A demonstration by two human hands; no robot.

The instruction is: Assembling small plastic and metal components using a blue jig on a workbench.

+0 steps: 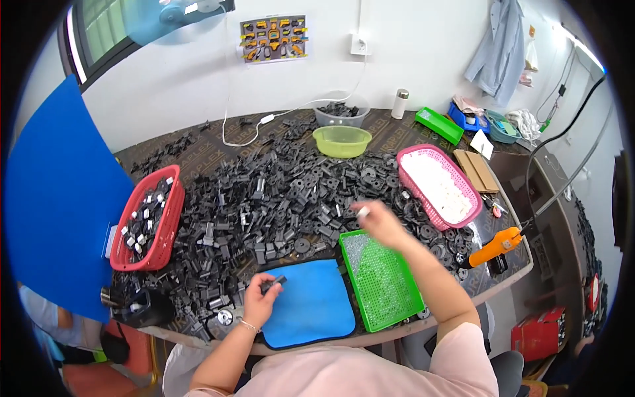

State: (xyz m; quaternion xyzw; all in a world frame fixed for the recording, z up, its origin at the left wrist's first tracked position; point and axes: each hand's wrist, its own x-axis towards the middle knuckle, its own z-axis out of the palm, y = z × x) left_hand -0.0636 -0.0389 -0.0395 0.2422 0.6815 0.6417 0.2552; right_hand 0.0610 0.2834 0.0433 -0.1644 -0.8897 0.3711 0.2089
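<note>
- The left hand (259, 299), low and left of centre in the frame, has its fingers curled round a small black part (273, 282), which sticks out past the fingertips over the left edge of a blue mat (311, 308).
- The right hand (378, 223), just right of centre, reaches up and left over the heap; its fingertips pinch a small white piece (362, 212). The hand is blurred, so how tightly the fingers close cannot be told.
- The blue mat lies at the near table edge, with a green perforated tray (383, 281) touching its right side; the right forearm crosses above that tray.
- A large heap of black plastic parts (278, 198) covers the middle of the table, above the mat and tray.
- A red basket (149, 221) of black and white pieces sits at the left of the frame, against the heap.
- A pink basket (440, 185) of white pieces sits to the upper right of the right hand.
- A yellow-green bowl (342, 140) stands beyond the heap, top centre, with a clear bowl (340, 112) of black parts behind it.
- An orange-handled tool (493, 246) rests at the right table edge.
</note>
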